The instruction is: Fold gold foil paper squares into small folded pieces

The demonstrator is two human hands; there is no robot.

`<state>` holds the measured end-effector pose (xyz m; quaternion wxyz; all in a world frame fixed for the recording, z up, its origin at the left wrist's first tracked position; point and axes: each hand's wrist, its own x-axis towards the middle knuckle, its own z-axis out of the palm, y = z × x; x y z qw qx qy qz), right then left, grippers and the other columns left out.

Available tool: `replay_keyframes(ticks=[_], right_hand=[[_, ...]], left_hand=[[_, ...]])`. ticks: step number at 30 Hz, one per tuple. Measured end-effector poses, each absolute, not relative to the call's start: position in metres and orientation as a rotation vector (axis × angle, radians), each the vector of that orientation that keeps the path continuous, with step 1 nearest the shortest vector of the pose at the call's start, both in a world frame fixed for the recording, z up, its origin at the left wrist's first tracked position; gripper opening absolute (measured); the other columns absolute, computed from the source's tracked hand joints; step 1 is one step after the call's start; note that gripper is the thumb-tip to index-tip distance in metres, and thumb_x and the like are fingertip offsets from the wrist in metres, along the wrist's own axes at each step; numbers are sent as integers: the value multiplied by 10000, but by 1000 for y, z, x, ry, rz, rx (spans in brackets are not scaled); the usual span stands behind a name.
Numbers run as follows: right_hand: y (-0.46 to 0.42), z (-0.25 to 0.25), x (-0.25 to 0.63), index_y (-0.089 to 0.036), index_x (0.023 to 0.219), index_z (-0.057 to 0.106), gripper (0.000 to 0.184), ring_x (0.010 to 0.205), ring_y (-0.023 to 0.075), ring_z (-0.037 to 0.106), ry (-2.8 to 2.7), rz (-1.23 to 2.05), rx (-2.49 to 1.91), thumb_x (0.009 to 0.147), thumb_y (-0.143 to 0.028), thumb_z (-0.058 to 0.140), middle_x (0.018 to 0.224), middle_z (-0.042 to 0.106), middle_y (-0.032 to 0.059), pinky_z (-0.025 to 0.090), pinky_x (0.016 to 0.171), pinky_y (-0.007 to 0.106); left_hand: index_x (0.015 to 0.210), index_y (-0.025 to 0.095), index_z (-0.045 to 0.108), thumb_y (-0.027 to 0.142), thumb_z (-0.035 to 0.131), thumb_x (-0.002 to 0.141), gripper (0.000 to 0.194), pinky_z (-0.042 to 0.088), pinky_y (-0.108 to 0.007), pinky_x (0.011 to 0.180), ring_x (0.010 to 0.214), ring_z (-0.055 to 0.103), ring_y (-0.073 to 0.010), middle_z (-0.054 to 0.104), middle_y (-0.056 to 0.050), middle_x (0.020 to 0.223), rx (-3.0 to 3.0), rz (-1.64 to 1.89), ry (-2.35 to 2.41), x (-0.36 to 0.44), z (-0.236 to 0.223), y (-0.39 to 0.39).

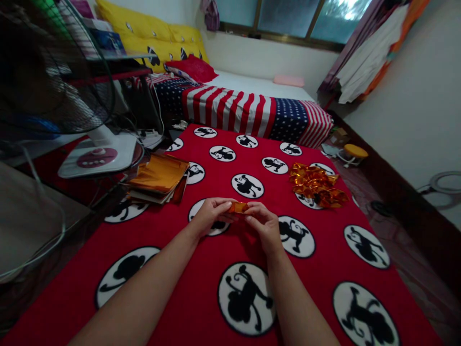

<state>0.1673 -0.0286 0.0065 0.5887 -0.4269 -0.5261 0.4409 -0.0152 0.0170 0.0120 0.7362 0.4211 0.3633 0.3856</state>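
Observation:
Between my two hands is a small folded piece of shiny orange-gold foil paper (239, 207), held just above the red cloth. My left hand (214, 214) pinches its left end, thumb on the near side. At the right end, my right hand (264, 223) grips it with thumb and fingers. A stack of flat gold foil paper sheets (158, 174) lies to the left, beyond my left hand. Over on the right sits a pile of folded, crinkled gold foil pieces (317, 185).
The red cloth (194, 307) with black monkey figures in white circles covers the surface under my hands. A fan (97, 154) stands at the left beside a shelf. Behind is a bed with a stars-and-stripes cover (230, 108). A yellow stool (356, 151) is at the right.

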Motion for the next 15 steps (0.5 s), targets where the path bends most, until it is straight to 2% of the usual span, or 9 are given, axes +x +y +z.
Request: replay_keyframes(ticks=[7, 12, 15], right_hand=[[-33, 13, 165, -229, 762, 734, 50, 959, 193, 586, -1278, 1112, -953, 714, -218, 728, 1031, 582, 46, 490, 783, 291], [-32, 12, 162, -225, 817, 728, 89, 950, 195, 605, -1256, 1069, -987, 735, -259, 726, 992, 623, 46, 499, 812, 307], [-29, 7, 161, -236, 932, 694, 209, 912, 184, 629, -1144, 1066, -1041, 728, -263, 731, 971, 668, 30, 508, 800, 303]], left_hand=[[987, 103, 684, 389, 774, 666, 439, 584, -282, 599, 727, 698, -193, 736, -93, 906, 945, 915, 842, -12, 12, 18], [954, 130, 587, 390, 810, 613, 483, 547, -243, 501, 563, 667, -161, 690, -9, 650, 963, 985, 911, -8, 8, 18], [868, 161, 515, 399, 812, 609, 461, 556, -267, 515, 566, 678, -180, 663, 23, 593, 969, 1001, 917, -7, 5, 17]])
